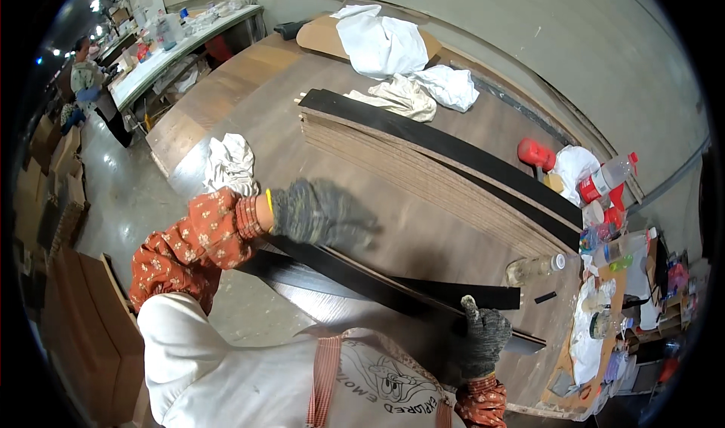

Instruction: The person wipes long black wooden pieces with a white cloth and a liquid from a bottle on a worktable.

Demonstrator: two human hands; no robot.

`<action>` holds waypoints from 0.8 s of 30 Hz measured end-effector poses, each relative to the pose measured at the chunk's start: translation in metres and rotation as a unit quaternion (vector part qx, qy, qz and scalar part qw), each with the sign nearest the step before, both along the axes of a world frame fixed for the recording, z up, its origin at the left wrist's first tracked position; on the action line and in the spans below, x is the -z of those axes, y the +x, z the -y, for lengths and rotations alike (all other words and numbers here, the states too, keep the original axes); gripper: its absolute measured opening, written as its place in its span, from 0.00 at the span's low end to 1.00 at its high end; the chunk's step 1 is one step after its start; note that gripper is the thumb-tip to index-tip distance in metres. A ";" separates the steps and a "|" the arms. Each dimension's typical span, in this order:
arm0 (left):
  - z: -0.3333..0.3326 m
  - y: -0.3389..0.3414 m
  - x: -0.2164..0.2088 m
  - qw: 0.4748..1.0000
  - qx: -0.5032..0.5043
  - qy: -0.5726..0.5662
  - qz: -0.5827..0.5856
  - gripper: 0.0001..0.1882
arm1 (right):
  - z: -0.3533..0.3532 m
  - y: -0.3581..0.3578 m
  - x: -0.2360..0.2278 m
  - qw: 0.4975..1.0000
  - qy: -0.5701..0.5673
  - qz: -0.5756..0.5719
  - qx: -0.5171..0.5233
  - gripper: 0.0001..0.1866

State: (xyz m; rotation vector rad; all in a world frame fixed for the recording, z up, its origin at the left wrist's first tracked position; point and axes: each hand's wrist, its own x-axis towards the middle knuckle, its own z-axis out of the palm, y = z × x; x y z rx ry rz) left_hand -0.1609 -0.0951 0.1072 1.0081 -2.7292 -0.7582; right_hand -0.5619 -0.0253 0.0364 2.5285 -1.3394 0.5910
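Observation:
My right hand, in a dark grey knit glove, grips a long black-faced strip near its right end, thumb on top. The strip slants across the near side of the table. My left hand, gloved the same way, is above the strip's left part. Motion smears its fingers, so I cannot tell whether it touches the strip. Under the held strip lie other black strips, partly hidden. Beyond my hands is a stack of brown-edged boards with black strips on top.
The wooden table carries white cloths at the back and a crumpled cloth at left. To the right are a glass jar, a red container and a plastic bottle. A person stands far left near another workbench.

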 end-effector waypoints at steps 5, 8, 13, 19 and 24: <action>0.023 -0.005 -0.017 0.918 -0.091 -0.387 -0.007 0.18 | 0.019 0.017 -0.024 0.996 0.063 -0.054 0.010 0.34; 0.022 0.042 -0.001 0.897 -0.193 -0.397 0.031 0.21 | 0.027 0.027 -0.023 0.939 0.308 -0.143 0.056 0.36; -0.041 0.177 0.049 0.815 -0.499 -0.280 0.092 0.16 | 0.026 0.020 -0.015 0.943 0.321 -0.087 -0.010 0.38; -0.081 0.180 0.123 0.823 -0.534 -0.145 0.129 0.27 | 0.027 0.010 -0.011 0.949 0.297 -0.103 0.005 0.39; -0.081 0.187 0.154 0.776 -0.577 -0.226 0.120 0.24 | 0.042 0.033 -0.066 0.956 0.277 -0.039 -0.082 0.40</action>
